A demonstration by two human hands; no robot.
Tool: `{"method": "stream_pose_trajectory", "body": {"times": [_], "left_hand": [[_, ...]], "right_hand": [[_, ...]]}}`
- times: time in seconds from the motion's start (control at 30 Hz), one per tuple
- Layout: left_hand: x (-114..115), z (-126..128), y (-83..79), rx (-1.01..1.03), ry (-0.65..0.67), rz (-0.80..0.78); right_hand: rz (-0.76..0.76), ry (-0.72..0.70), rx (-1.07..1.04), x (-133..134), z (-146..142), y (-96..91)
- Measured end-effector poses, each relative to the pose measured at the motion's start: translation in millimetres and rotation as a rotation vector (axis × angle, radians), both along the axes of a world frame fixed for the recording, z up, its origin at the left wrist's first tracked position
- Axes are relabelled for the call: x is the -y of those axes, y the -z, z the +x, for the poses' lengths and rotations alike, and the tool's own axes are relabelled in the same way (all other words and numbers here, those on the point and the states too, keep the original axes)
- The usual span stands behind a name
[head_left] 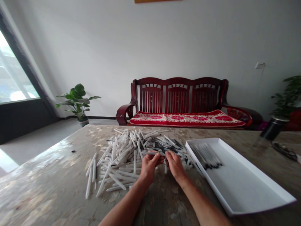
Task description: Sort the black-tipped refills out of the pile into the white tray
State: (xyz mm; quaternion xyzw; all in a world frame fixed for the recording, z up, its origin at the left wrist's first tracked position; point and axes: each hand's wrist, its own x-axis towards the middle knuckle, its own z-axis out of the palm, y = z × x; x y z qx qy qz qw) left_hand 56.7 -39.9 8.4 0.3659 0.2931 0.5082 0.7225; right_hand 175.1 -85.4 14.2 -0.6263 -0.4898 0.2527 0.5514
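Note:
A big loose heap of white pen barrels lies on the marble table, mixed at its right with thin black refills. My left hand and my right hand meet just in front of the heap. Both are closed in a pinch, and a white barrel runs from the left fingers off to the left. What the right fingers pinch is too small to make out. To the right, a white tray has a bundle of finished pens in its far corner.
A black cylindrical container and a dark tool sit at the table's far right. Behind the table stand a red wooden bench with a patterned cushion, a potted plant on the left and another plant on the right.

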Motion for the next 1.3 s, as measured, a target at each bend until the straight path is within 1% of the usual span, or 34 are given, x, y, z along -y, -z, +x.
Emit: {"method": "stream_pose_trajectory", "body": {"times": [0.13,0.17,0.23,0.3,0.33,0.4,0.47,0.5,0.53,0.57,0.6,0.67,0.7,0.8,0.83,0.9,1.03,1.13,1.23,1.3], "left_hand": [[1.6,0.8,-2.0,-0.008,-0.018,0.11],[0.6,0.1,-2.8,-0.008,-0.005,0.111],[-2.9,-3.1,-5.3,-0.018,0.061,0.053],[-7.1,-8.5,-9.2,-0.05,0.177,-0.063],[-8.6,-11.7,-11.3,-0.072,0.261,-0.127],[-9.4,-17.9,-14.8,-0.106,0.47,-0.223],[-6.8,-22.3,-15.9,-0.108,0.666,-0.244],[-4.8,-23.4,-15.4,-0.106,0.728,-0.227],[-2.9,-23.7,-14.2,-0.106,0.755,-0.201],[-1.4,-23.3,-12.5,-0.107,0.746,-0.176],[-0.7,-22.3,-10.8,-0.104,0.699,-0.156],[-2.6,-19.5,-7.7,-0.071,0.525,-0.139],[-5.1,-18.1,-6.6,-0.044,0.417,-0.134],[-14.9,-16.1,-4.9,0.011,0.125,-0.108],[-17.9,-16.1,-4.3,0.013,0.058,-0.102],[-22.1,-16.3,-2.7,0.004,-0.031,-0.108],[-24.6,-15.9,2.4,-0.001,-0.102,-0.124],[-24.8,-15.2,5.0,0.022,-0.157,-0.116],[-24.8,-14.7,5.1,0.044,-0.186,-0.112],[-24.2,-14.2,4.2,0.048,-0.182,-0.111]], "right_hand": [[-0.053,-0.034,-0.137,-1.7,-4.1,-2.9],[-0.056,-0.042,-0.175,-1.9,-3.4,-3.7],[-0.052,-0.052,-0.229,-1.6,0.4,-5.5],[-0.048,-0.061,-0.24,-0.5,5.8,-7.2],[-0.051,-0.067,-0.226,0.1,8.4,-7.9],[-0.059,-0.081,-0.186,1.2,12.2,-8.9],[-0.07,-0.092,-0.135,1.7,13.9,-9.5],[-0.078,-0.092,-0.105,1.8,14.2,-9.8],[-0.083,-0.088,-0.071,1.9,14.5,-10.0],[-0.084,-0.081,-0.037,2.2,14.9,-10.3],[-0.082,-0.071,-0.009,2.9,15.4,-10.6],[-0.085,-0.026,0.129,5.9,16.4,-11.3],[-0.105,0.006,0.258,8.0,16.5,-11.4],[-0.227,0.075,0.746,14.8,13.9,-10.3],[-0.266,0.076,0.872,16.6,12.0,-9.5],[-0.31,0.05,0.999,18.9,7.3,-7.4],[-0.322,0.0,1.098,19.2,0.6,-4.6],[-0.302,0.015,1.092,17.0,2.1,-4.1],[-0.257,0.074,0.955,12.9,8.0,-3.5],[-0.186,0.082,0.83,9.6,12.0,-2.1]]}}
